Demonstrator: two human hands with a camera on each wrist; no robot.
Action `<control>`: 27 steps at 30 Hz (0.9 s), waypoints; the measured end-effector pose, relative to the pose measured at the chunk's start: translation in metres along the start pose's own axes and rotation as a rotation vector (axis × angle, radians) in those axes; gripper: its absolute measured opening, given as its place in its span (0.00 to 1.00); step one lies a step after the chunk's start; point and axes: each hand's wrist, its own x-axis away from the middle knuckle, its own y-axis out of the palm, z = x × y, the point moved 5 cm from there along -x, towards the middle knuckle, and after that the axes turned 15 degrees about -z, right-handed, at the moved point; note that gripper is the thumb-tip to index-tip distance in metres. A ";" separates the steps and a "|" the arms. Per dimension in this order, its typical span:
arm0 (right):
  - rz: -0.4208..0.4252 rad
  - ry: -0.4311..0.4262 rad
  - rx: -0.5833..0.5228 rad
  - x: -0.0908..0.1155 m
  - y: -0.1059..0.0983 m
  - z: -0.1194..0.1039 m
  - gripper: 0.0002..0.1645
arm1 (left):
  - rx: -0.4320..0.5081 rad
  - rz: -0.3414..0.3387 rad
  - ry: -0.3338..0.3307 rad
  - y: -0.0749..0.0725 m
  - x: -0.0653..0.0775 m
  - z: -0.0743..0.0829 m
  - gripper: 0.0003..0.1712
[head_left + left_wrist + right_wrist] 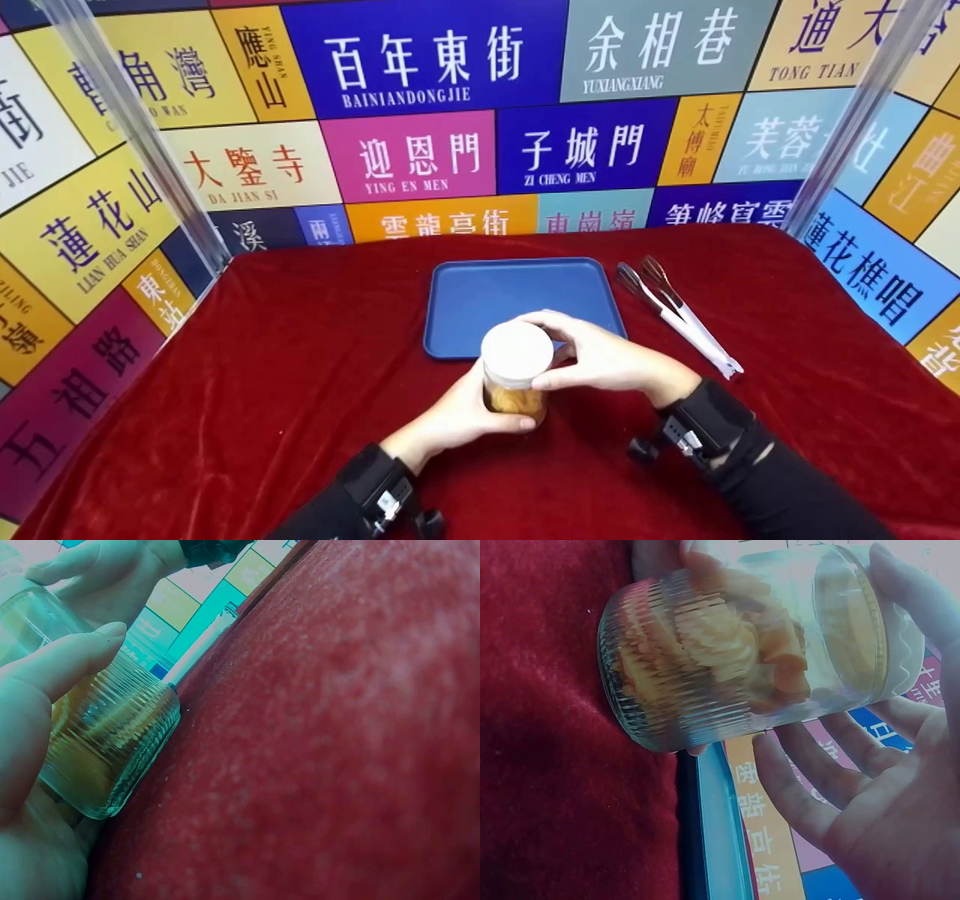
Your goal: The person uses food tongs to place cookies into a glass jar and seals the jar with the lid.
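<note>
A ribbed glass jar (516, 401) with a white lid (517, 351) stands on the red cloth, in front of the blue tray. Pale brown food pieces fill its lower part, seen through the glass (705, 660) in the right wrist view; their exact kind is unclear. My left hand (459, 409) grips the jar's body, its thumb across the near side. With thumb and fingers my right hand (600, 356) holds the lid from the right. In the left wrist view the jar's base (142, 742) is close to the cloth.
The blue tray (517, 296) lies behind the jar. Tongs (686, 322) with brown tips and white handles lie to its right. A red cloth (300, 337) covers the table. Clear posts (847, 127) and panels with printed Chinese place names enclose the back and sides.
</note>
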 end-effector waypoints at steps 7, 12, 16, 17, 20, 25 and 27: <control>0.049 0.027 0.009 -0.003 0.003 -0.002 0.44 | 0.009 -0.005 0.010 0.001 0.000 0.001 0.58; 0.059 0.021 0.020 -0.003 0.004 -0.003 0.45 | 0.004 -0.005 0.010 0.000 0.000 -0.001 0.58; 0.013 0.002 -0.001 -0.002 0.003 -0.002 0.52 | 0.000 -0.003 0.008 0.000 0.000 -0.001 0.56; -0.003 -0.006 -0.011 -0.001 0.002 -0.001 0.54 | -0.001 -0.001 0.004 0.000 0.000 -0.001 0.56; -0.039 -0.029 -0.024 0.001 0.001 0.001 0.53 | -0.008 0.007 -0.010 0.000 0.000 -0.001 0.55; -0.047 -0.049 -0.011 0.000 -0.001 0.004 0.45 | -0.017 0.016 -0.021 0.000 0.001 0.000 0.56; -0.042 -0.042 -0.009 0.000 -0.001 0.005 0.44 | -0.015 0.015 -0.018 0.000 0.001 0.000 0.56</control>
